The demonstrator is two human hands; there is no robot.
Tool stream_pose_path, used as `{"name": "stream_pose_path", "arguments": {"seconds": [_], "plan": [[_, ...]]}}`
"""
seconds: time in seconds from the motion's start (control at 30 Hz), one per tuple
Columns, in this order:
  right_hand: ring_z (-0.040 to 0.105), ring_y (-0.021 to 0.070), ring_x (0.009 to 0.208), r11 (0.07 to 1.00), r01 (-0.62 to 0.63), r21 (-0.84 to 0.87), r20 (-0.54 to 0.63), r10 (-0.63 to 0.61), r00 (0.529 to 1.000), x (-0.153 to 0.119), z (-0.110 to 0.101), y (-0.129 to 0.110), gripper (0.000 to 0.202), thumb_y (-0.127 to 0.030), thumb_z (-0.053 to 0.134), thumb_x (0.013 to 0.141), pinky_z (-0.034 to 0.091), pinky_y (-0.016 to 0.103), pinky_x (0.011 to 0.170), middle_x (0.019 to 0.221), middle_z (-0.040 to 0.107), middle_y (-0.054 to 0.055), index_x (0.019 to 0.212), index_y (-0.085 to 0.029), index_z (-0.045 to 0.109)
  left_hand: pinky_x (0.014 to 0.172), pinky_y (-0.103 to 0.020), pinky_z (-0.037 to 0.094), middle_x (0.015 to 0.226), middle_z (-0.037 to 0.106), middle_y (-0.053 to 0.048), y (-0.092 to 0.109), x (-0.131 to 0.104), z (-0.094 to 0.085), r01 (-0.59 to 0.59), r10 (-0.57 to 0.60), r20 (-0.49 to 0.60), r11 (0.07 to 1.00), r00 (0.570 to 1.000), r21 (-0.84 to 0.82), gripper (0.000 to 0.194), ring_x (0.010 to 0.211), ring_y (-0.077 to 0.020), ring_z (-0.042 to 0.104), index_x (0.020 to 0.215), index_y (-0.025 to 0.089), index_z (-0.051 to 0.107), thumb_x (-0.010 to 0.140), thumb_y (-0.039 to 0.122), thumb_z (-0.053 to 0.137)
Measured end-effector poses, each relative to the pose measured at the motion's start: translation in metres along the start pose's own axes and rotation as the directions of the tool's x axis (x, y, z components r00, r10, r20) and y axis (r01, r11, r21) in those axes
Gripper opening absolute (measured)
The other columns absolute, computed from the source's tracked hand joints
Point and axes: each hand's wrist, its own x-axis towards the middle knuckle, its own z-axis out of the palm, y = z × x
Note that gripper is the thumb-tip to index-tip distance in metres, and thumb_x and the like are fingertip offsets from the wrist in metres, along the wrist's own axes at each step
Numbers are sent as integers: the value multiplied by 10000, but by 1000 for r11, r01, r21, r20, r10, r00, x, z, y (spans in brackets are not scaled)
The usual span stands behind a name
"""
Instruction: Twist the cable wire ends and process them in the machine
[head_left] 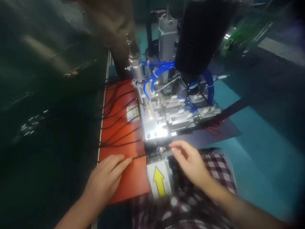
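My left hand (108,173) is closed over the orange board, its fingertips pinching a thin black cable (145,155). From there the cable runs right to a small metal fixture (162,149) at the front of the machine (164,117). My right hand (187,159) is just right of that fixture, with thumb and index finger brought together near the cable's end. Whatever lies between those fingertips is too small to make out. Below the fixture is a white plate with a yellow arrow (159,181).
Several black cables (119,122) lie across the orange board (133,178) on the left. Blue tubes (163,67) loop over the machine. A dark cylinder (194,38) stands behind it. Red wires (214,128) show at the right, above the checked cloth (219,167).
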Motion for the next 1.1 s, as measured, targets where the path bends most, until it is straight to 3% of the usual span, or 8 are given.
{"name": "stream_pose_path", "arguments": {"seconds": [0.13, 0.37, 0.57, 0.8, 0.93, 0.97, 1.03, 1.1], "plan": [[452, 120, 537, 991, -130, 29, 157, 124, 980, 7, 6, 6, 272, -411, 479, 869, 361, 247, 505, 615, 495, -28, 721, -186, 514, 786, -310, 463, 1027, 592, -88, -2, -3, 2, 46, -45, 26, 998, 999, -45, 297, 889, -198, 577, 1131, 172, 603, 926, 114, 397], [324, 103, 543, 996, -25, 86, 212, 7, 977, 15, 17, 9, 360, -388, 469, 893, 282, 241, 515, 581, 325, -65, 604, -212, 344, 792, -328, 456, 1043, 586, -89, -2, -7, 5, 98, -95, 39, 991, 995, -93, 294, 918, -214, 572, 1157, 188, 591, 919, 119, 432], [358, 110, 546, 990, 4, 141, 206, -33, 978, 16, 23, 15, 311, -341, 413, 895, 303, 248, 519, 589, 376, -52, 614, -213, 374, 785, -318, 471, 1043, 581, -95, -3, -3, 0, 59, -54, 61, 995, 997, -83, 287, 917, -216, 584, 1150, 183, 588, 908, 114, 449], [397, 121, 570, 996, 86, 39, 184, -92, 979, 15, 17, 18, 329, -310, 428, 919, 327, 257, 556, 589, 400, -46, 609, -205, 399, 834, -359, 449, 1092, 567, -92, -7, -12, 8, 87, -81, 66, 991, 995, -106, 342, 971, -231, 559, 1223, 218, 547, 918, 113, 433], [487, 144, 655, 980, 184, -73, 106, -175, 979, 3, 5, 12, 185, -239, 417, 925, 373, 275, 628, 744, 549, 2, 837, -179, 568, 822, -351, 451, 1082, 562, -92, -6, -12, 9, 90, -86, 45, 991, 995, -103, 327, 958, -223, 554, 1210, 212, 549, 921, 111, 435], [511, 151, 689, 940, 297, -169, 94, -284, 954, -1, 2, 11, 197, -193, 402, 919, 383, 281, 655, 816, 585, 24, 954, -169, 594, 822, -353, 452, 1081, 563, -92, -6, -12, 9, 89, -86, 40, 991, 996, -98, 324, 958, -224, 554, 1207, 212, 551, 922, 112, 433], [520, 160, 683, 789, 498, -360, 191, -461, 867, -7, -3, 7, 304, -104, 387, 875, 380, 287, 643, 817, 603, 39, 1071, -152, 614, 826, -362, 453, 1089, 564, -95, -5, -12, 9, 88, -85, 32, 992, 996, -88, 323, 965, -230, 556, 1204, 212, 554, 924, 116, 425], [510, 166, 638, 620, 593, -514, 297, -519, 801, -10, -6, 3, 376, -57, 396, 819, 354, 293, 598, 756, 606, 34, 1100, -146, 629, 825, -363, 459, 1096, 567, -95, -5, -13, 9, 94, -92, 28, 992, 995, -87, 325, 968, -231, 561, 1202, 216, 558, 923, 119, 421]]}}
